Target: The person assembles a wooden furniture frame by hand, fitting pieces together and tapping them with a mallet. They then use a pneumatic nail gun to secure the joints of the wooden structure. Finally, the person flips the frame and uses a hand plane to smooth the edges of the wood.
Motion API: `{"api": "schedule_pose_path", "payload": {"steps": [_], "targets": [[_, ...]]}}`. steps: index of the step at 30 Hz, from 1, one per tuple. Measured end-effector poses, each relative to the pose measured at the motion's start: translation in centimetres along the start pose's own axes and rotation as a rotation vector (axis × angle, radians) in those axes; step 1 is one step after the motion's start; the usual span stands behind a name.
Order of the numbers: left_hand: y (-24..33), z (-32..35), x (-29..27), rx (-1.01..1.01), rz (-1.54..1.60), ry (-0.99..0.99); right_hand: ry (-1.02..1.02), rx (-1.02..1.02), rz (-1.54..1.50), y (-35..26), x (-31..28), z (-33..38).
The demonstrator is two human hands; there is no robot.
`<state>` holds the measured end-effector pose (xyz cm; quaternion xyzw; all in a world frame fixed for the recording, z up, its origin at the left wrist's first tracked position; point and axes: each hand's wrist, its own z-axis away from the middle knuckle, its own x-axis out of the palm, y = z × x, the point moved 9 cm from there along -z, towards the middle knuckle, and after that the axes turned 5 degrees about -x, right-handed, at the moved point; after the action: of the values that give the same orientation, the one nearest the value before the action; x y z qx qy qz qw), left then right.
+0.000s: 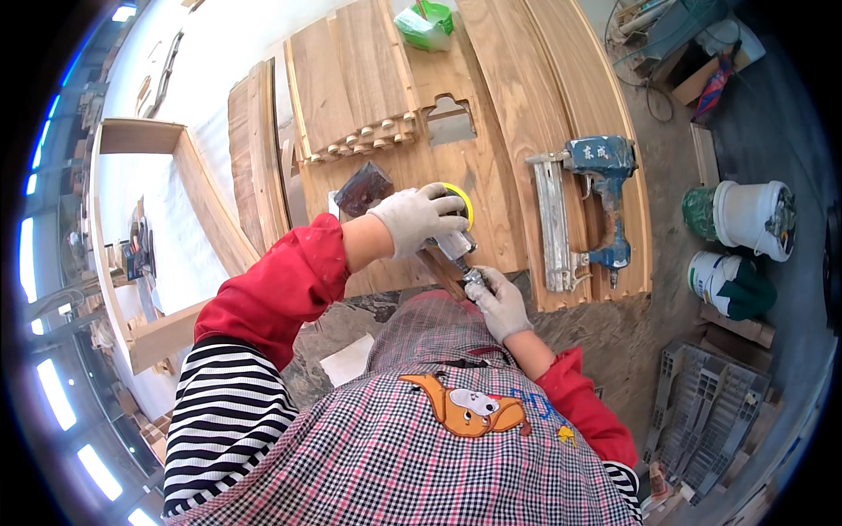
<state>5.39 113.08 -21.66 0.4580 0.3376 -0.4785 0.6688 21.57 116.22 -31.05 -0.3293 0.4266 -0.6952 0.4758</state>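
Note:
My left hand, in a whitish work glove, is closed round the top of an air sander with a round, yellow-edged pad. The sander is over the wooden board near the bench's front edge. My right hand, gloved too, grips the metal hose coupling at the sander's rear end. Just left of my left hand lies a dark brown block. A blue nail gun with a long silver magazine rests on the boards to the right.
A stacked wood panel with round pegs along its near edge lies behind my hands. A green plastic basket stands at the far side. An open wooden frame is at left. Buckets and a grey pallet are on the right-hand floor.

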Motion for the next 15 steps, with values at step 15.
{"api": "schedule_pose_path", "payload": {"steps": [15], "targets": [[-3.1, -1.7, -0.2, 0.166, 0.241, -0.172, 0.022, 0.012, 0.654, -4.6, -0.3, -2.2]]}}
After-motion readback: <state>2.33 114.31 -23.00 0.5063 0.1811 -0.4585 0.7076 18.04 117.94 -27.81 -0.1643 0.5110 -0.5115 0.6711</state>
